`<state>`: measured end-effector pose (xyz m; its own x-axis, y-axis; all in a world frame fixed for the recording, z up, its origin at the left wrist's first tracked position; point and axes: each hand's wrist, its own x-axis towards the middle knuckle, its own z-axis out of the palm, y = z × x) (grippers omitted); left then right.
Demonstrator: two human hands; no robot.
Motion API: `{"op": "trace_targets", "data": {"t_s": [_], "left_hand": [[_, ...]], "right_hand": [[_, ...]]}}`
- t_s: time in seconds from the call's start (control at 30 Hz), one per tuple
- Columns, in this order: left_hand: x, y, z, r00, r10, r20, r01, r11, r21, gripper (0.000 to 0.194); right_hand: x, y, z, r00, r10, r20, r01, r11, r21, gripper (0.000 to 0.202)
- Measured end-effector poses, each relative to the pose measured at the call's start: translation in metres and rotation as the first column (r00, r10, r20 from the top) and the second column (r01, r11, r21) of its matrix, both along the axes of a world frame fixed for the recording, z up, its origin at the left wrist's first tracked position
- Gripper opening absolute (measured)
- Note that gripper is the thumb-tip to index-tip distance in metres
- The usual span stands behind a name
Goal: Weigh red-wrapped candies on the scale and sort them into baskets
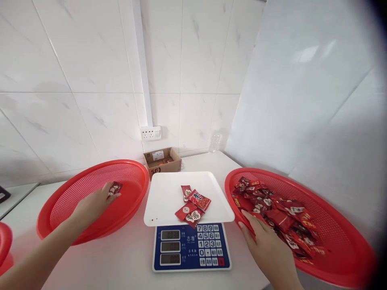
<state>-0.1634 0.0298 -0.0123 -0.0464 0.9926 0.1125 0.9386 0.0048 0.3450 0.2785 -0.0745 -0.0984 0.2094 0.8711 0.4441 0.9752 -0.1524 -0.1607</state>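
Observation:
My left hand [95, 205] reaches over the left red basket [44, 219], its thumb and fingers closed on a small dark red snack packet [115, 188]. My right hand [264, 241] is at the near-left rim of the right red basket [347, 225]. Its thumb lies outside the rim and its fingers inside, close to a heap of red snack packets [279, 217]. Between the baskets stands a digital scale [192, 246] with a white weighing tray [163, 193]. Several red packets [195, 205] lie loosely overlapped on that tray.
Behind the scale, an open cardboard box [163, 160] sits against the tiled wall below a power socket [150, 133]. A clear plastic bottle [215, 142] stands in the back corner. Part of another red basket [4, 245] shows at the left edge.

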Motion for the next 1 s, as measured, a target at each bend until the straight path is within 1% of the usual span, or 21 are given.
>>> {"op": "trace_targets", "data": {"t_s": [0.03,0.1,0.13,0.2,0.27,0.33,0.4,0.47,0.5,0.57,0.63,0.67,0.77,0.83,0.87,0.93,1.0], "left_hand": [[0.007,-0.001,0.0,1.0,-0.012,-0.021,0.012,1.0,0.007,0.055],[0.03,-0.004,0.0,0.997,-0.072,-0.039,0.073,0.997,0.022,0.061],[0.046,-0.007,0.0,0.991,-0.126,-0.036,0.127,0.992,0.023,0.062],[0.084,-0.014,-0.002,0.963,-0.269,-0.008,0.269,0.963,-0.005,0.057],[0.123,-0.024,-0.004,0.894,-0.448,0.019,0.449,0.892,-0.049,0.054],[0.157,-0.034,-0.007,0.807,-0.589,0.035,0.59,0.804,-0.079,0.056],[0.182,-0.041,-0.01,0.746,-0.665,0.035,0.665,0.74,-0.101,0.061],[0.196,-0.044,-0.014,0.717,-0.697,0.025,0.694,0.71,-0.118,0.062],[0.2,-0.044,-0.015,0.712,-0.702,0.017,0.698,0.705,-0.123,0.06],[0.204,-0.045,-0.018,0.71,-0.704,-0.002,0.698,0.704,-0.132,0.049],[0.203,-0.044,-0.02,0.714,-0.7,-0.019,0.692,0.709,-0.135,0.035],[0.202,-0.044,-0.02,0.715,-0.698,-0.024,0.69,0.711,-0.135,0.032],[0.194,-0.041,-0.019,0.732,-0.68,-0.041,0.672,0.73,-0.125,0.039],[0.181,-0.037,-0.016,0.766,-0.64,-0.061,0.632,0.767,-0.108,0.044],[0.172,-0.034,-0.013,0.793,-0.604,-0.075,0.597,0.796,-0.094,0.045],[0.149,-0.029,-0.006,0.864,-0.493,-0.104,0.49,0.87,-0.052,0.045],[0.119,-0.024,0.003,0.933,-0.338,-0.124,0.341,0.94,0.004,0.04]], "right_hand": [[0.0,0.0,0.001,1.0,-0.003,0.0,0.003,1.0,-0.008,0.043],[-0.001,0.0,0.001,1.0,-0.013,0.002,0.013,1.0,-0.016,0.042],[-0.001,-0.001,0.001,1.0,-0.016,0.002,0.016,1.0,-0.015,0.042],[-0.002,-0.001,0.001,1.0,-0.017,-0.003,0.017,1.0,-0.014,0.042],[-0.002,-0.001,-0.001,1.0,-0.015,-0.009,0.015,1.0,-0.017,0.042],[-0.002,-0.001,-0.002,1.0,-0.019,-0.011,0.019,1.0,-0.025,0.043],[-0.002,-0.001,-0.001,1.0,-0.021,-0.009,0.02,0.999,-0.033,0.043],[-0.002,-0.002,0.001,1.0,-0.011,-0.012,0.011,0.999,-0.039,0.042],[-0.002,-0.002,0.002,1.0,-0.006,-0.013,0.006,0.999,-0.042,0.042],[-0.002,-0.003,0.003,1.0,0.0,-0.008,-0.001,0.999,-0.053,0.042],[-0.003,-0.003,0.003,1.0,-0.004,0.003,0.005,0.998,-0.065,0.043],[-0.003,-0.003,0.003,1.0,-0.009,0.007,0.01,0.998,-0.064,0.044],[-0.003,-0.002,-0.001,1.0,-0.02,0.009,0.021,0.999,-0.035,0.043],[-0.004,-0.002,-0.002,1.0,-0.023,0.004,0.023,0.999,-0.026,0.043],[-0.004,-0.002,-0.002,1.0,-0.024,0.001,0.024,0.999,-0.028,0.043],[-0.005,-0.003,-0.002,1.0,-0.022,-0.009,0.022,0.999,-0.032,0.042],[-0.004,-0.003,0.0,1.0,-0.01,-0.025,0.009,1.0,-0.027,0.042]]}}
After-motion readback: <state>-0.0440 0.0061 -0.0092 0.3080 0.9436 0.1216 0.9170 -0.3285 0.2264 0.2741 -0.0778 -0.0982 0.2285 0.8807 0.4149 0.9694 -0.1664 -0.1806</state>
